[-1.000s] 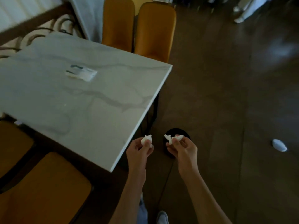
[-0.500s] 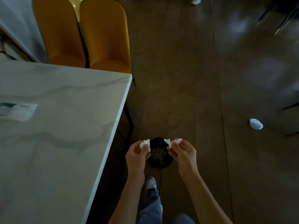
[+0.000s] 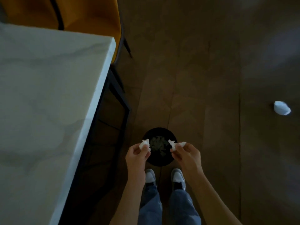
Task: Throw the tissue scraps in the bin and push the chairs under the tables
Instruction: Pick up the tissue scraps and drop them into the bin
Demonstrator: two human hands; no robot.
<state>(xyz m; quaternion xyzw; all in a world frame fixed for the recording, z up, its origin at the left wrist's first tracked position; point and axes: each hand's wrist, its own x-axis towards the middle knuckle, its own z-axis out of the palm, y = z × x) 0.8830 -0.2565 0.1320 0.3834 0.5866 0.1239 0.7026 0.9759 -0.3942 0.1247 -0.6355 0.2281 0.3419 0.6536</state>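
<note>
The table [image 3: 48, 95] top looks like smooth, pale veined marble on a black metal frame [image 3: 120, 101]. The floor [image 3: 203, 78] is dark wood with a soft sheen. The chairs [image 3: 90, 15] wear matt mustard upholstery. The tissue scraps [image 3: 145, 144] are soft crumpled paper; the jeans [image 3: 151, 207] are denim.

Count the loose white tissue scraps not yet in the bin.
3: one in the left hand, one in the right hand, both over the bin; one on the floor, far right.

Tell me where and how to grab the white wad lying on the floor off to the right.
Come straight down from above and pinch the white wad across its narrow middle. It lies low and loose on the bare floor, with nothing beside it, so a top pinch looks easiest.
</note>
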